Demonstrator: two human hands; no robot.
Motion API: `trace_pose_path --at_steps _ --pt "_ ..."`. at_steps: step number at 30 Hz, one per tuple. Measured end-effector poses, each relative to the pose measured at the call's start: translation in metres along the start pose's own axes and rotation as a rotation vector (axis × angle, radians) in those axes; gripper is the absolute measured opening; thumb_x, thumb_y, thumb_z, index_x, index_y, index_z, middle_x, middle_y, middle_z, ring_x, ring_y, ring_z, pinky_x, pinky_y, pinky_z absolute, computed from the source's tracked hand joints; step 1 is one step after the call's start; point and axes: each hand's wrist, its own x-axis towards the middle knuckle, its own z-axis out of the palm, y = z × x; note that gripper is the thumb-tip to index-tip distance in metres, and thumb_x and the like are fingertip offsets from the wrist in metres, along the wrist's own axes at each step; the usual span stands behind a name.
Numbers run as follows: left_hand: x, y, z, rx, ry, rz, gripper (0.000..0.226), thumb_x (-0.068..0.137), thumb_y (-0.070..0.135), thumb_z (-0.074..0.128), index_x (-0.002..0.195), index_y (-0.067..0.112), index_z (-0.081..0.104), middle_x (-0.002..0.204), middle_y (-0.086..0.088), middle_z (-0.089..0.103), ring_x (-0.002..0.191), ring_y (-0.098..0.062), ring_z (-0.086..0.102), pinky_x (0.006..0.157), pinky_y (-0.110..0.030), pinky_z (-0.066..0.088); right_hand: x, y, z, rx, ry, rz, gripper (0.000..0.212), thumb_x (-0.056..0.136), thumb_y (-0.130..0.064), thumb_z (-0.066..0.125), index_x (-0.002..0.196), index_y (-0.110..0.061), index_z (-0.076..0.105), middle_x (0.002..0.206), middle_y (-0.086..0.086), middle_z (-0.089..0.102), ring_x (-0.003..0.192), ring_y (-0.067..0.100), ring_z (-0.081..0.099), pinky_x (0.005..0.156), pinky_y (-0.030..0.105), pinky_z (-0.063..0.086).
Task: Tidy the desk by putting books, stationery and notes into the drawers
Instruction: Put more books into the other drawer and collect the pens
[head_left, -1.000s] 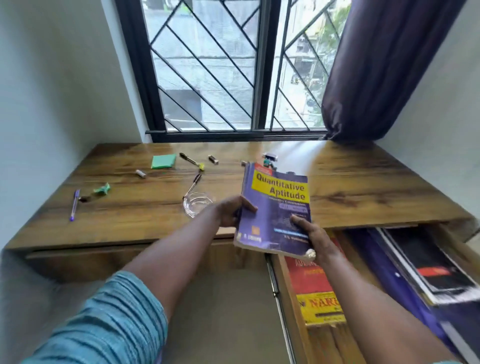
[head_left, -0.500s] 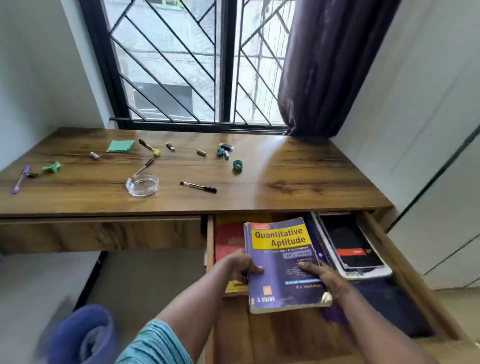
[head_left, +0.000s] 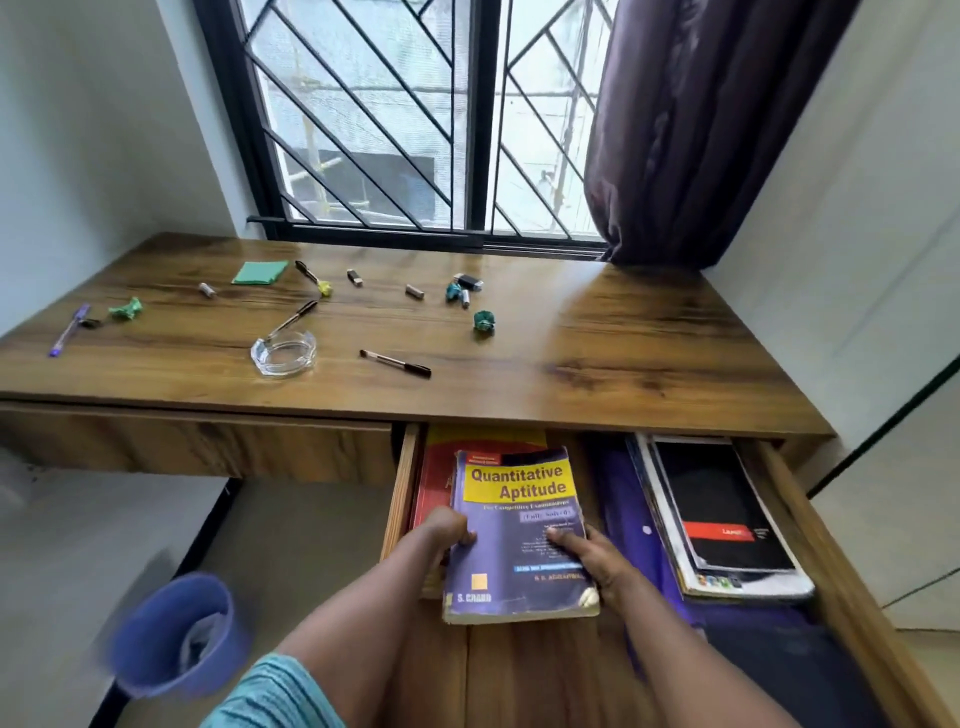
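Beneath a barred window (head_left: 415, 130) and a dark curtain (head_left: 701, 130), the wooden surface (head_left: 597, 332) carried scattered stationery: a green note pad (head_left: 260, 272), a purple pen (head_left: 67, 330), a black pen (head_left: 395, 362) and a glass dish (head_left: 284, 353) with another pen leaning into it. Under its right half, the drawer (head_left: 400, 493) stood pulled out. Both hands held the purple book (head_left: 519, 545) at the drawer's left end, over a red book (head_left: 434, 483); whether it rested on that one could not be told. The left hand (head_left: 441, 535) gripped its left edge, thumb on the cover, and the right hand (head_left: 592, 558) clasped its right edge. A stack of magazines (head_left: 727, 519) lay at the drawer's right side.
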Motion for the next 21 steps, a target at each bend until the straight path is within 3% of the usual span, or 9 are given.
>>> trace_pose_path --at_steps 2,4,8,10,14,19,21 --pt "0.014 0.007 -0.008 0.007 0.114 -0.017 0.037 0.094 0.007 0.047 0.129 -0.004 0.053 0.133 -0.02 0.056 0.118 -0.03 0.057 0.088 -0.03 0.048 0.015 -0.007 0.01 0.027 -0.033 0.002 0.029 0.086 -0.002 0.065 0.113 0.0 0.058 0.083 0.015 0.072 0.061 0.022 0.071 0.054 0.031 0.058" --pt "0.024 0.015 -0.014 0.037 0.259 -0.038 0.038 0.094 0.012 0.042 0.127 -0.003 0.055 0.131 -0.021 0.056 0.121 -0.034 0.054 0.095 -0.032 0.046 0.028 -0.015 0.018 0.046 -0.056 0.001 0.025 0.086 -0.001 0.063 0.111 -0.003 0.057 0.08 0.013 0.072 0.059 0.021 0.071 0.051 0.031 0.057" --pt "0.032 0.033 -0.01 0.05 0.357 -0.056 0.038 0.097 0.015 0.039 0.124 -0.004 0.056 0.132 -0.021 0.054 0.118 -0.034 0.055 0.09 -0.032 0.047 0.053 -0.022 0.026 0.038 -0.079 0.008 0.025 0.087 -0.003 0.063 0.111 -0.003 0.056 0.092 0.017 0.069 0.063 0.019 0.07 0.054 0.032 0.059" --pt "0.036 0.036 -0.004 0.084 0.401 -0.048 0.036 0.097 0.013 0.039 0.122 -0.005 0.058 0.134 -0.021 0.051 0.121 -0.032 0.052 0.092 -0.033 0.045 0.058 -0.024 0.029 0.043 -0.081 0.023 0.016 0.088 -0.003 0.062 0.102 -0.008 0.056 0.09 0.016 0.067 0.058 0.018 0.07 0.05 0.031 0.058" --pt "0.037 0.038 0.003 0.089 0.478 -0.044 0.034 0.096 0.009 0.04 0.121 -0.006 0.058 0.134 -0.02 0.045 0.119 -0.032 0.049 0.094 -0.034 0.044 0.066 -0.027 0.032 0.047 -0.075 0.026 0.019 0.087 -0.004 0.063 0.102 -0.009 0.054 0.09 0.016 0.067 0.057 0.018 0.07 0.048 0.03 0.057" --pt "0.038 0.034 0.013 0.066 0.53 -0.08 0.045 0.101 0.014 0.026 0.143 0.001 0.034 0.145 -0.018 0.038 0.131 -0.035 0.041 0.105 -0.043 0.033 0.068 -0.028 0.034 -0.075 -0.005 0.0 0.023 0.084 -0.01 0.069 0.104 -0.008 0.057 0.088 0.012 0.069 0.069 0.023 0.067 0.056 0.027 0.058" --pt "0.039 0.029 0.013 0.133 0.563 -0.033 0.041 0.1 0.013 0.03 0.137 -0.001 0.042 0.139 -0.02 0.043 0.122 -0.035 0.048 0.101 -0.043 0.039 0.07 -0.027 0.034 -0.191 0.042 -0.004 0.021 0.083 -0.017 0.07 0.101 -0.009 0.062 0.084 0.009 0.069 0.07 0.023 0.067 0.066 0.031 0.057"
